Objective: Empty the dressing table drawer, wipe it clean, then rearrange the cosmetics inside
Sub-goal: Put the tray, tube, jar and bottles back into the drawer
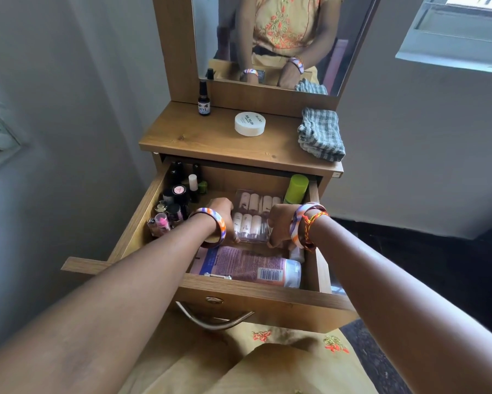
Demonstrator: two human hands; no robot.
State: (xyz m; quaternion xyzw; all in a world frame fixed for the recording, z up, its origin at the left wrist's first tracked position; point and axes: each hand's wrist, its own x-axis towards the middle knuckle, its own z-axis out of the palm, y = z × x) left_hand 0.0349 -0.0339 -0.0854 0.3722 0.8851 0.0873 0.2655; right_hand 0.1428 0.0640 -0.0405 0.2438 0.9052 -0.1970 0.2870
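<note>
Head view looks down into the open drawer [270, 294], where both hands reach for a clear lipstick case [253, 220] at the drawer's centre. The left hand [224, 214] curls around the case's nine o'clock edge and the right hand [278, 226] grips its three o'clock edge, so the case is held between them, though whether it is lifted off the drawer floor cannot be told. Small bottles [176, 203] crowd the ten o'clock corner, a green can [296, 189] stands at one o'clock, and a lotion bottle [247, 265] lies at six o'clock against the front wall. On the tabletop [188, 135] at twelve o'clock sit a spray bottle [204, 100], a white jar [249, 123] and a folded cloth [321, 135]. Emptying looks barely begun; most items remain inside, and the wiping and rearranging are still to do.
</note>
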